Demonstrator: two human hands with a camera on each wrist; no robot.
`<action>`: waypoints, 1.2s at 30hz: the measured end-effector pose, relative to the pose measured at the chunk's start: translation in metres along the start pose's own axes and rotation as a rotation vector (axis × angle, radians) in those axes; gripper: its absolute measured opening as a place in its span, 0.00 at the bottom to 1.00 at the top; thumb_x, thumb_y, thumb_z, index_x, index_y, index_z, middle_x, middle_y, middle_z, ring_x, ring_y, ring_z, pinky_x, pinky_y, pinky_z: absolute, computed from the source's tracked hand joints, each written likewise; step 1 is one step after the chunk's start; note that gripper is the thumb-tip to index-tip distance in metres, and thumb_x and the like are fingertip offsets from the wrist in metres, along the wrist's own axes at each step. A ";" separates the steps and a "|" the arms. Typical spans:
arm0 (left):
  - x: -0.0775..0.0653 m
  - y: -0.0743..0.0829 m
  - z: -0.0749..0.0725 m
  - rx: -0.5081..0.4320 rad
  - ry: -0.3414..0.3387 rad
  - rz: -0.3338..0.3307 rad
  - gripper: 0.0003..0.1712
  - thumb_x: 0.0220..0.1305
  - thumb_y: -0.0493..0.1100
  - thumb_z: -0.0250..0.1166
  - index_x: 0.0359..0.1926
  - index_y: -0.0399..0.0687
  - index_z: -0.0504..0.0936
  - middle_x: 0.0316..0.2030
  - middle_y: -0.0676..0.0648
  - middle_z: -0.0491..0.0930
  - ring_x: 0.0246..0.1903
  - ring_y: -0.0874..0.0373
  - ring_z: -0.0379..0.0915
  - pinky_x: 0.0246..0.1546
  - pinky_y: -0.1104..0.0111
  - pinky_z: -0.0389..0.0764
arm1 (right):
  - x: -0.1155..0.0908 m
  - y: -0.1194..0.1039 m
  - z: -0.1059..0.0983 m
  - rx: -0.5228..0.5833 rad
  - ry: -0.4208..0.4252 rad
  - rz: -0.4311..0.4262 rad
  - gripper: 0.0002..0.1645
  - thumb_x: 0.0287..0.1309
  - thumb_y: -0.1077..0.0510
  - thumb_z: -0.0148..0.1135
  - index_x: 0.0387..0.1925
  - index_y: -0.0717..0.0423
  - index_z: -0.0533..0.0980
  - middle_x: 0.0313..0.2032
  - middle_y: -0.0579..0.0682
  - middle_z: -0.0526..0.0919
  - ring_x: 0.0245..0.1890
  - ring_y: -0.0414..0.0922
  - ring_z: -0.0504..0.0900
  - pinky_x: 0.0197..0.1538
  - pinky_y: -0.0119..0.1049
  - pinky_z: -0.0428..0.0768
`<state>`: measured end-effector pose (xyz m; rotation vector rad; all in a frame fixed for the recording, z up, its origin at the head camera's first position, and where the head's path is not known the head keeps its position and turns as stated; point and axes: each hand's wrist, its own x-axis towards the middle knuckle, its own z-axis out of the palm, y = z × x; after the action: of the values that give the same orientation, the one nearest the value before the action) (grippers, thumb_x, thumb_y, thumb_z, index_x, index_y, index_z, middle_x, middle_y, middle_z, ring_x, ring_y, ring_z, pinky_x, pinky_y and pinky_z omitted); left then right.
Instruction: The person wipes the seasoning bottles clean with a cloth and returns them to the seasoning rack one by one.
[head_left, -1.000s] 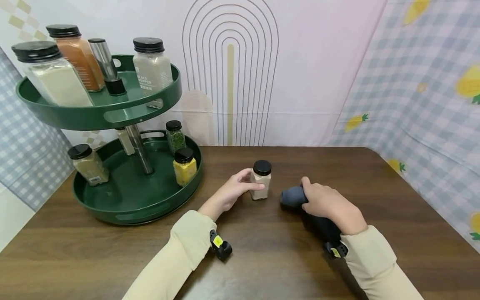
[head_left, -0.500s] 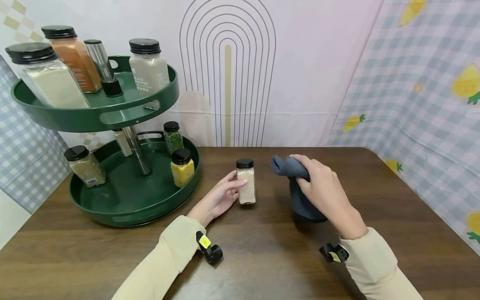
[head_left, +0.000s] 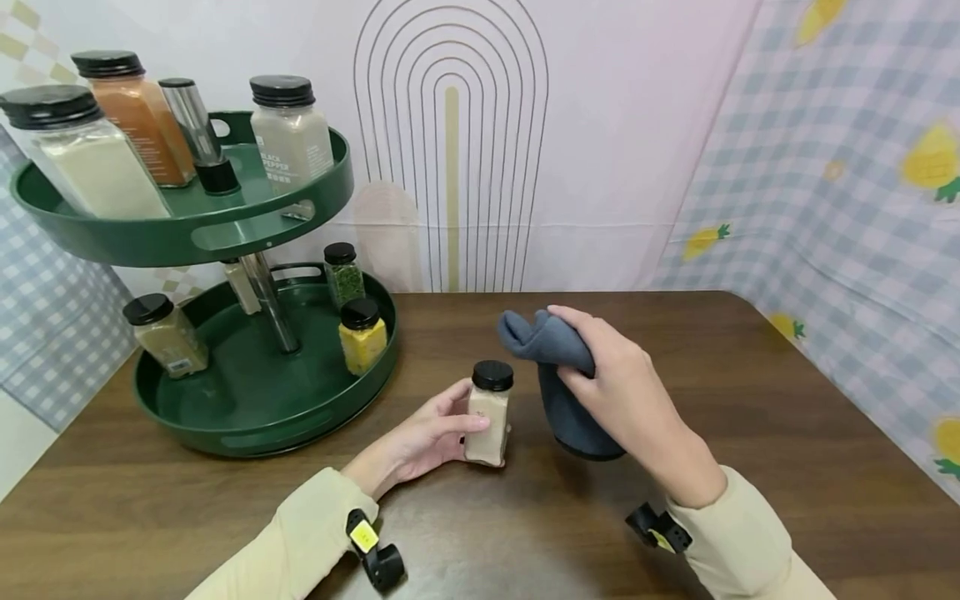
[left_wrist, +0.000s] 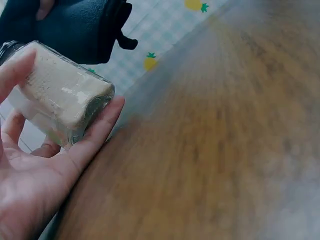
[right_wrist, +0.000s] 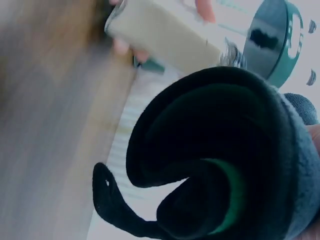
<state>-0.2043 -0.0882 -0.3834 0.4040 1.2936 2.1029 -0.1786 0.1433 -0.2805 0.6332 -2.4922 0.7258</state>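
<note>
My left hand (head_left: 423, 442) grips a small clear spice jar (head_left: 489, 421) with a black lid and pale powder inside, thumb on the near face. In the left wrist view the jar (left_wrist: 65, 87) lies across the fingers, its glass base showing. My right hand (head_left: 630, 383) holds a folded dark blue-grey cloth (head_left: 577, 417) by its upper part, the rest hanging down just right of the jar. In the right wrist view the rolled cloth (right_wrist: 235, 85) shows its curled edge and a hanging loop (right_wrist: 107, 195), with the jar (right_wrist: 160, 37) behind it.
A green two-tier turntable tray (head_left: 255, 446) stands at the left. Its upper tier (head_left: 247, 242) bears larger jars and a steel grinder (head_left: 197, 133). Below are several small jars, one yellow (head_left: 363, 342). The wooden table (head_left: 712, 358) meets hung cloths at the back and right.
My right hand has raised the cloth off the table and brought it left, beside the jar. My left hand has drawn the jar left and nearer to me, gripping it more fully.
</note>
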 end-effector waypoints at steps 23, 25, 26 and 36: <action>0.007 0.000 0.006 0.239 0.032 -0.009 0.42 0.57 0.36 0.64 0.69 0.55 0.55 0.61 0.41 0.65 0.54 0.55 0.69 0.52 0.59 0.75 | -0.008 -0.016 0.019 -0.165 -0.019 -0.307 0.39 0.39 0.75 0.63 0.53 0.38 0.76 0.57 0.54 0.72 0.46 0.52 0.79 0.35 0.46 0.81; 0.007 0.000 0.006 0.239 0.034 -0.017 0.41 0.57 0.35 0.64 0.69 0.54 0.55 0.61 0.41 0.65 0.54 0.54 0.69 0.52 0.58 0.75 | -0.008 -0.016 0.019 -0.178 -0.033 -0.302 0.38 0.40 0.74 0.63 0.52 0.38 0.77 0.55 0.54 0.73 0.47 0.52 0.78 0.34 0.47 0.81; 0.007 0.001 0.005 0.236 0.035 -0.020 0.41 0.57 0.35 0.63 0.68 0.54 0.56 0.61 0.41 0.65 0.54 0.54 0.69 0.52 0.58 0.75 | -0.008 -0.016 0.019 -0.183 -0.039 -0.293 0.38 0.40 0.74 0.63 0.52 0.38 0.77 0.55 0.54 0.73 0.47 0.51 0.78 0.33 0.47 0.81; 0.007 0.002 0.004 0.222 0.038 -0.031 0.38 0.57 0.34 0.63 0.67 0.51 0.58 0.60 0.41 0.65 0.53 0.53 0.69 0.51 0.58 0.75 | -0.005 -0.011 0.015 -0.211 -0.098 -0.182 0.38 0.38 0.76 0.56 0.51 0.40 0.78 0.53 0.53 0.74 0.37 0.51 0.81 0.27 0.43 0.78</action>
<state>-0.2078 -0.0819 -0.3805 0.4363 1.5524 1.9563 -0.1730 0.1280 -0.2907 0.8206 -2.5135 0.3671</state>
